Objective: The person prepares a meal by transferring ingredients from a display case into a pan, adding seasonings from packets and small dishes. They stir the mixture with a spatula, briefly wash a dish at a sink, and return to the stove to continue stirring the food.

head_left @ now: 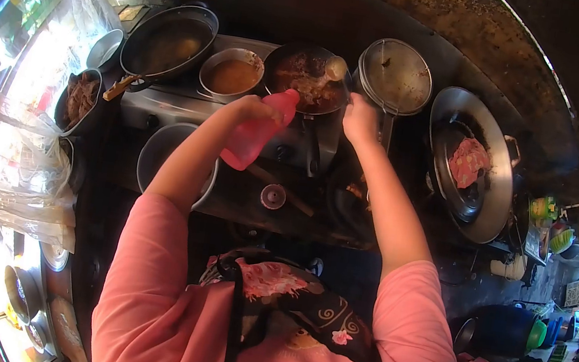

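My left hand point(255, 108) is closed around a pink plastic bottle point(246, 142), tilted with its neck toward the frying pan point(276, 58) on the stove. Dark reddish-brown food point(309, 86) lies in this pan, and its black handle point(312, 148) points toward me. At the pan's right edge, my right hand point(362, 120) grips a ladle point(335, 68), whose bowl is over the food. Most of the ladle's handle is hidden. Whether liquid leaves the bottle is too small to see. A pale pink round cap point(273, 196) sits on the counter below.
Left of the pan stand a pot of brown sauce point(232, 76) and a large wok point(169, 45). A strainer point(395, 76) rests on a pot at right, beside a wide metal wok point(483, 201) holding a pink cloth point(469, 162). A grey bowl point(160, 155) lies under my left forearm.
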Available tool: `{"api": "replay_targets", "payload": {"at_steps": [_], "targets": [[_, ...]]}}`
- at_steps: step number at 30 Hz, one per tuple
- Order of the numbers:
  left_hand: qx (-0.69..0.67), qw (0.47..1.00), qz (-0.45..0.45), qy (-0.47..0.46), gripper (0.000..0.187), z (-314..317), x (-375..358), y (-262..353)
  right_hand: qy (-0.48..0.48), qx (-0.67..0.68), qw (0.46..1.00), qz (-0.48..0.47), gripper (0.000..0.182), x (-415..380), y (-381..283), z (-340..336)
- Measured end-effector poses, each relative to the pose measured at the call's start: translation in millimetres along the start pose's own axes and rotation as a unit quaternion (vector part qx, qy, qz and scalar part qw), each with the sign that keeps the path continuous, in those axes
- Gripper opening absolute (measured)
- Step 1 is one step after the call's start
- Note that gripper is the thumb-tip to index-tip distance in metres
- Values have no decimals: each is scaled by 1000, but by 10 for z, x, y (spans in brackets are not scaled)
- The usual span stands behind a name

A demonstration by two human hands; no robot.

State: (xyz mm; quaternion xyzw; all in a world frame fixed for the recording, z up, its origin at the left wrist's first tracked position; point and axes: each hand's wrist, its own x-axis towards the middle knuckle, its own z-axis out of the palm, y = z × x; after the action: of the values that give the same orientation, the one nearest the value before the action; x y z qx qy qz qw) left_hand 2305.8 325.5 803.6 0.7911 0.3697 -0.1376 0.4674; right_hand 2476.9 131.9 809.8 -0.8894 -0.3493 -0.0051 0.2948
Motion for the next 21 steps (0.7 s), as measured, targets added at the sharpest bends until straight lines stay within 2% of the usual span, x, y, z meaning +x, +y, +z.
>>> {"api": "replay_targets", "payload": {"at_steps": [4,5,6,7,9,12,15,16,17,19,21], "targets": [[16,999,17,24,78,-56,-169,55,74,57,996,-12,31,-14,120,-127],[31,999,15,38,74,-56,-186,40,94,80,992,-15,31,-6,143,-177],[46,998,13,51,71,-55,-194,26,58,128,989,43,33,87,248,-152],[59,996,11,64,67,-50,-207,2,68,173,981,54,32,167,372,-71],[63,988,50,130,69,53,-195,-143,25,347,930,120,33,117,81,-287],[30,963,117,242,71,301,-234,-397,-29,457,872,176,34,76,-339,-452],[-80,928,181,315,69,520,-450,-531,-114,484,851,166,37,129,-666,-283],[-121,913,195,337,69,597,-556,-544,-131,463,864,147,35,125,-779,-170],[-160,896,208,359,70,676,-661,-580,-135,399,900,110,30,109,-921,-57],[-193,878,226,377,73,887,-738,-776,-87,230,965,-90,25,187,-956,467],[-220,869,226,381,75,1070,-795,-999,-43,99,968,-227,18,76,-1246,638]]}}
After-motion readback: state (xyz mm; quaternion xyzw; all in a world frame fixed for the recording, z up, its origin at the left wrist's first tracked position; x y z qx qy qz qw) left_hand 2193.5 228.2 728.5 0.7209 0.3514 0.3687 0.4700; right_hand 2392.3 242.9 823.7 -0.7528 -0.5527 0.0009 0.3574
